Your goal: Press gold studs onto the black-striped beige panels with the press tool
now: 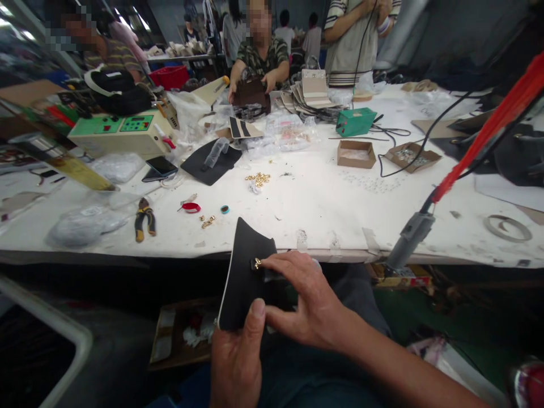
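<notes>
A black leather-like panel with a pale edge is held tilted in front of the table's near edge. My left hand grips its lower end, thumb on the face. On the panel sits a small gold metal clasp. My right hand has its index fingertip at that clasp and its thumb lower down by the panel; its other fingers are partly hidden. Small gold fittings lie on the table beyond, with a larger pile of gold fittings farther back.
Pliers, a red-handled tool and a phone lie at left. A grey tool hangs on an orange cord at right. Small cardboard boxes stand behind. A co-worker handles a dark brown bag across the white table.
</notes>
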{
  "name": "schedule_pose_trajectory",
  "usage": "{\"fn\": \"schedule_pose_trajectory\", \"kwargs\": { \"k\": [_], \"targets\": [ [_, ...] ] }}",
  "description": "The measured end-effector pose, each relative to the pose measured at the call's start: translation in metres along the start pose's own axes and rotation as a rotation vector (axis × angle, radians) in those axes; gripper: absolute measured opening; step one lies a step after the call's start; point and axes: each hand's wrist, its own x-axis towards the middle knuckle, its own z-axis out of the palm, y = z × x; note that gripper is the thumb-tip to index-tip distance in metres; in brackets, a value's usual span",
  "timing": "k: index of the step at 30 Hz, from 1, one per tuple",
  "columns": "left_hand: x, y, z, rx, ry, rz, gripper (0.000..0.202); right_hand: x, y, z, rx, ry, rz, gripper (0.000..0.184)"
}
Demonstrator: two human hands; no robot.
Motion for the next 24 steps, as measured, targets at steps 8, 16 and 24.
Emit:
{"fn": "schedule_pose_trajectory", "kwargs": {
  "k": [8,16,24],
  "targets": [
    [-0.03,0.011,0.03,-0.163,-0.17,0.073,0.09,-0.01,-0.003,-0.024,0.012,0.077,-0.07,0.061],
    [0.044,-0.002,0.027,0.356,-0.087,0.491,0.022,-0.026,0.024,-0.045,0.462,-0.042,0.427,0.019],
    [0.111,-0.003,0.051,0.183,-0.385,0.085,0.093,-0.013,0.067,-0.043,0.705,-0.048,0.798,0.033]
  ]
}}
